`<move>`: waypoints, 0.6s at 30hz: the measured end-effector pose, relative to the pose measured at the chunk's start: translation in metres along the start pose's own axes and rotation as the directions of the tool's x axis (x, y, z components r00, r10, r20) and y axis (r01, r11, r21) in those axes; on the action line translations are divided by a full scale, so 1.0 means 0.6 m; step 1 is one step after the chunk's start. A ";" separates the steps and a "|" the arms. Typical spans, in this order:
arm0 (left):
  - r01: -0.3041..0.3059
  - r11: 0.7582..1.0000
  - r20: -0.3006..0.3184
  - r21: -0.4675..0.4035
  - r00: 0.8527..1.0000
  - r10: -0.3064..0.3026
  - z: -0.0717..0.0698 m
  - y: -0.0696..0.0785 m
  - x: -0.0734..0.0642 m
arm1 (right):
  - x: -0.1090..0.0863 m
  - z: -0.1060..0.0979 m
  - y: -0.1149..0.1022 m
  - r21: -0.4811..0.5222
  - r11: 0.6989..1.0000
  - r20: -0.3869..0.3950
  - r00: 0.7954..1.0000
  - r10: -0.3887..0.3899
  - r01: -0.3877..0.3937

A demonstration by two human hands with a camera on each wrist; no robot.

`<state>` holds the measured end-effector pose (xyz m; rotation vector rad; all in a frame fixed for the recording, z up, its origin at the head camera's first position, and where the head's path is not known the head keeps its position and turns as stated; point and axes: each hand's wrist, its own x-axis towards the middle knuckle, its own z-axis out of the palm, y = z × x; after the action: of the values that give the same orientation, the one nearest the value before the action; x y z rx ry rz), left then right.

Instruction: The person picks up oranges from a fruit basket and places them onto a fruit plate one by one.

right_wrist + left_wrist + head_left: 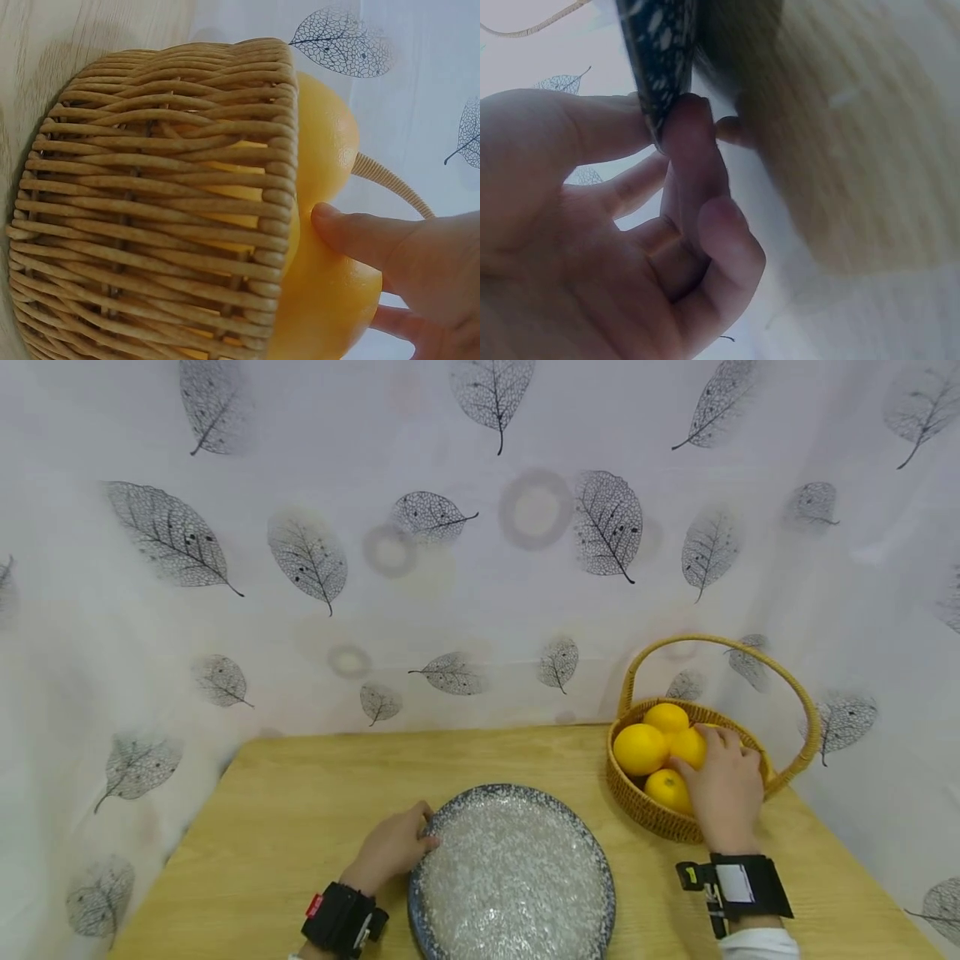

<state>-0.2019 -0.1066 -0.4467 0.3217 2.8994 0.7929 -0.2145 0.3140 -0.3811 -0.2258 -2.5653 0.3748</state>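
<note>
My left hand (393, 846) pinches the left rim of a round, speckled plate (517, 877) with a dark blue edge. In the left wrist view the thumb lies on one face of the plate's edge (660, 56) and the index finger on the other. At the right, my right hand (725, 793) reaches into a wicker basket (648, 806) of several yellow oranges (641, 749). Its thumb and fingers are curled round one orange (686, 747) among the others. The right wrist view shows the thumb pressed against an orange (326, 300) above the basket's rim; the fingertips are partly hidden behind it.
The basket's tall arched handle (720, 639) rises over the fruit. Both plate and basket are on a light wooden table (315, 793), with a white leaf-print cloth (465, 593) hanging behind it. Black straps with small devices (742, 885) circle both wrists.
</note>
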 end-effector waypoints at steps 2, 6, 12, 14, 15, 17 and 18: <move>0.011 1.000 0.001 -0.012 1.000 -0.011 -0.005 -0.001 0.000 | 0.002 0.000 -0.004 0.008 1.000 -0.005 1.000 0.010 -0.010; 0.027 0.999 0.028 -0.026 0.999 -0.027 0.004 -0.003 -0.002 | -0.002 -0.001 0.000 -0.014 1.000 -0.004 1.000 0.022 -0.022; 0.030 1.000 -0.006 0.005 1.000 -0.030 -0.001 -0.007 0.000 | 0.003 0.003 -0.006 -0.004 1.000 -0.010 1.000 0.007 -0.007; 0.036 0.999 0.011 0.004 0.999 -0.036 -0.002 -0.007 -0.001 | 0.002 0.004 -0.008 -0.004 1.000 0.000 1.000 0.018 -0.018; 0.037 0.999 0.015 0.006 0.999 -0.037 -0.002 -0.007 -0.001 | 0.001 0.004 -0.007 -0.007 1.000 0.003 1.000 0.020 -0.020; 0.033 0.999 0.009 0.002 0.999 -0.033 -0.004 -0.005 0.000 | 0.002 0.003 -0.006 -0.007 1.000 0.001 1.000 0.020 -0.020; 0.032 1.000 0.003 -0.001 0.999 -0.032 -0.005 -0.004 0.001 | 0.004 0.002 -0.006 -0.002 1.000 -0.003 1.000 0.020 -0.020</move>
<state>-0.2032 -0.1097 -0.4454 0.2760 2.8937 0.7879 -0.2176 0.3109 -0.3801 -0.2524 -2.5621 0.3795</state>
